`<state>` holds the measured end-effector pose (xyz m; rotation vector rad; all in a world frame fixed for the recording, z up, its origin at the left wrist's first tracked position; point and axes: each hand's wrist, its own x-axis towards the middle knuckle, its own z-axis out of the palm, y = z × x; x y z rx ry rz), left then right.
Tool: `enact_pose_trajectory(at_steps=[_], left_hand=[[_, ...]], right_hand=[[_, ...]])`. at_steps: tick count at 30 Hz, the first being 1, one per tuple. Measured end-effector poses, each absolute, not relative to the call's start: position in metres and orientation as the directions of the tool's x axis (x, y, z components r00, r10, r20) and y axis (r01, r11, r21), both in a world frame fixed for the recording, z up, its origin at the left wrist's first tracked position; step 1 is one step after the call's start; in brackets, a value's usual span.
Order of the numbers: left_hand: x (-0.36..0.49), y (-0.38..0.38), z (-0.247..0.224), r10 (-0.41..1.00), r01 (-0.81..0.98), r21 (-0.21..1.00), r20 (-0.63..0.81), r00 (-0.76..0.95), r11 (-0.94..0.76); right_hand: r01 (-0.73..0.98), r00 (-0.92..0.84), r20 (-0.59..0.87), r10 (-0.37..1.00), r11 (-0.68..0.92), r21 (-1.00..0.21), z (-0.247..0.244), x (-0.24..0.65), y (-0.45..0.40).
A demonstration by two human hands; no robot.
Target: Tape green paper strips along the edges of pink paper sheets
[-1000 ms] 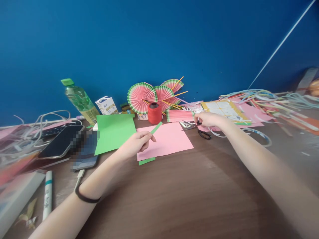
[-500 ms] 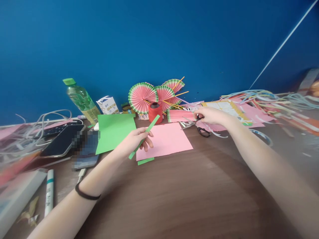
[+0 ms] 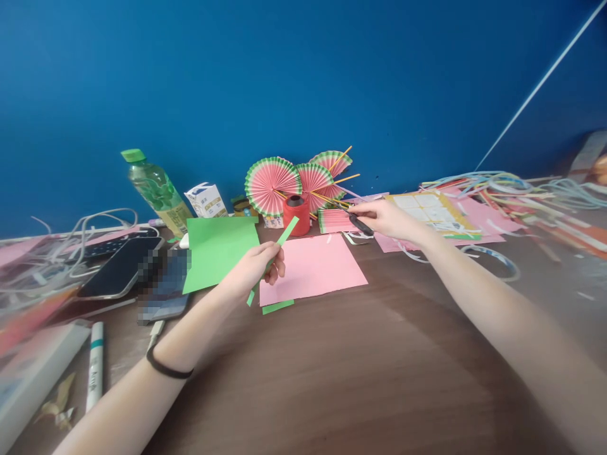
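My left hand (image 3: 263, 264) is closed around a narrow green paper strip (image 3: 288, 231), whose ends stick out above and below the fingers. In my right hand (image 3: 379, 218) is a pair of scissors with black handles (image 3: 360, 224), held above the table and pointing left toward the fans. Below and between the hands lies a pink paper sheet (image 3: 322, 268), with a bit of green paper (image 3: 278, 307) showing under its near edge. A larger green paper sheet (image 3: 220, 253) lies to the left. Behind the pink sheet stands a red spool of thread (image 3: 296, 218).
Pleated watermelon-coloured paper fans (image 3: 272, 184) lean by the blue wall. A green-capped bottle (image 3: 156, 189), a small white carton (image 3: 206, 201), phones (image 3: 121, 268) and a marker (image 3: 95, 363) are on the left. Coloured strips (image 3: 502, 183) and pink paper pile up at right.
My right hand has lifted the scissors off the table and moved them left, turning the blades toward the fans. The left hand's fingers have curled in more around the green strip.
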<state>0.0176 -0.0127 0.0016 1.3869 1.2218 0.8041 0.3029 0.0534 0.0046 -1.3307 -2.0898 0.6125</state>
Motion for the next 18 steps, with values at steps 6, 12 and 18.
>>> enact_pose_trajectory(at_steps=[6, 12, 18], left_hand=[[0.016, -0.012, 0.001, 0.959, 0.224, 0.972, -0.131, 0.25, 0.074], [0.017, -0.01, 0.0, 0.964, 0.161, 0.984, -0.108, 0.243, 0.07], [0.016, -0.009, -0.001, 0.973, 0.143, 0.988, -0.083, 0.217, 0.052]], right_hand=[[0.373, -0.49, 0.046, 0.871, 0.256, -0.892, 0.007, 0.289, 0.045], [0.313, -0.591, -0.111, 0.799, 0.1, -0.945, 0.016, 0.288, 0.037], [0.419, -0.63, -0.139, 0.764, 0.184, -0.889, 0.006, 0.288, 0.039]])
